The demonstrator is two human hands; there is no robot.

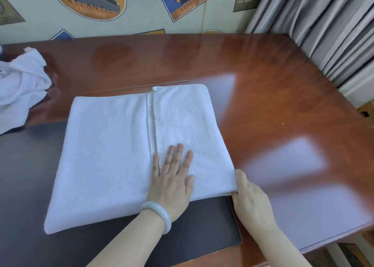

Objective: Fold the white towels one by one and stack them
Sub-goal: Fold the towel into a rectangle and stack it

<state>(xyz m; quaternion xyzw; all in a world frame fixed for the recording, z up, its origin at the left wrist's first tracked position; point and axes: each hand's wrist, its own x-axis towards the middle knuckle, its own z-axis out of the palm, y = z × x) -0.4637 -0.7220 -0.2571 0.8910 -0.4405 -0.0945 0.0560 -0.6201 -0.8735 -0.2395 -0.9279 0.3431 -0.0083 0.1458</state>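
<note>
A white towel (pixel 113 155) lies partly folded on the desk, its right part turned over so a hemmed edge runs down the middle. My left hand (pixel 172 177) presses flat on that folded part near the seam, fingers straight, a pale bangle on the wrist. My right hand (pixel 249 202) grips the towel's near right corner, thumb on top and fingers tucked under the edge. A heap of crumpled white towels (pixel 20 84) sits at the far left of the desk.
The towel lies across a dark mat (pixel 26 185) on a glossy reddish wooden desk (pixel 273 104). Grey curtains (pixel 323 23) hang at the right, and a wall with ship posters stands behind. The desk's right and near edges are close to my right hand.
</note>
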